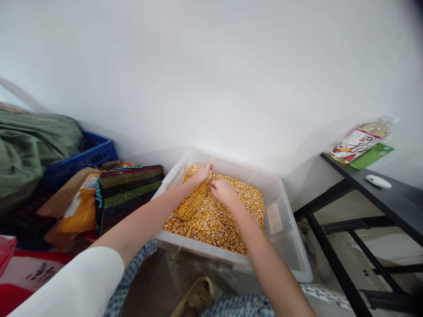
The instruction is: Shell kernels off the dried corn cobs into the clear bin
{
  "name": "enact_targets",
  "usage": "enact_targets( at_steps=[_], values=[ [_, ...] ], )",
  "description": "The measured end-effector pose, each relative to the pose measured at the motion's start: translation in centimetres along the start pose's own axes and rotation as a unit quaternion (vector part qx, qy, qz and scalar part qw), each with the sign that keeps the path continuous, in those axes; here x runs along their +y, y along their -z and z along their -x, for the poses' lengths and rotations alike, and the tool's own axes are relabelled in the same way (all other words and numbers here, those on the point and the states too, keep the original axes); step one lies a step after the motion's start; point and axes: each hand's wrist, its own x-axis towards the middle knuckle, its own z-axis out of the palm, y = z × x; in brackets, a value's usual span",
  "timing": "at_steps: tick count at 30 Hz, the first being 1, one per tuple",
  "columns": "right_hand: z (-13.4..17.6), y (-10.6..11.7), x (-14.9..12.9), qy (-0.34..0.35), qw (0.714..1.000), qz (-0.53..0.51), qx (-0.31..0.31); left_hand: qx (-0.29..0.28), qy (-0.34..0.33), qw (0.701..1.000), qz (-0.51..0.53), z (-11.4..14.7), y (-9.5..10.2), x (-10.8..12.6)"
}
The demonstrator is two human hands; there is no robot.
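Loose yellow corn kernels (218, 224) fill much of a translucent plastic bin (277, 185). Over the bin's far left part, my left hand (204, 172) is closed around a corn cob (210, 177) with kernels on it. My right hand (224, 191) meets it from the right, fingers curled and pressed against the same cob. A small dark spot shows by the right fingertips; I cannot make out what it is. More whole corn cobs (192, 203) lie on the kernels just below my left hand, partly covered by my forearm.
A black table (396, 185) stands on the right, bearing a bottle (357, 143), a green packet (373, 155) and a white oval object (378, 181). On the left are a blue crate (99, 152) with green cloth and a striped mesh bag (128, 189). A white wall rises behind.
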Motion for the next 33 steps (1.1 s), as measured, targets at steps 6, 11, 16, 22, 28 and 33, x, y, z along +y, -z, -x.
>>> enact_targets(
  at_steps=[6, 11, 16, 22, 28, 33],
  values=[
    [0.5, 1.1, 1.6, 0.020, 0.999, -0.025, -0.021, -0.053, -0.056, 0.993, -0.091, 0.7, -0.9, 0.9],
    [0.4, 1.4, 1.3, 0.016, 1.000, -0.024, -0.010, -0.029, -0.010, 0.999, 0.007, 0.0, 0.0, 0.0],
    [0.3, 1.2, 1.0, 0.014, 0.999, -0.030, -0.002, -0.018, 0.095, 0.987, 0.129, -0.6, 1.1, -1.3],
    [0.2, 0.9, 0.3, 0.009, 1.000, -0.021, -0.007, -0.007, 0.108, 0.978, 0.181, -1.1, 1.3, -2.6],
    [0.0, 0.3, 0.2, 0.014, 1.000, -0.015, 0.006, -0.003, 0.131, 0.975, 0.179, -1.2, 1.3, -2.5],
    [-0.2, -0.9, -0.6, -0.006, 1.000, -0.016, 0.014, 0.011, 0.141, 0.977, 0.161, -0.8, 1.2, -1.8]
  ],
)
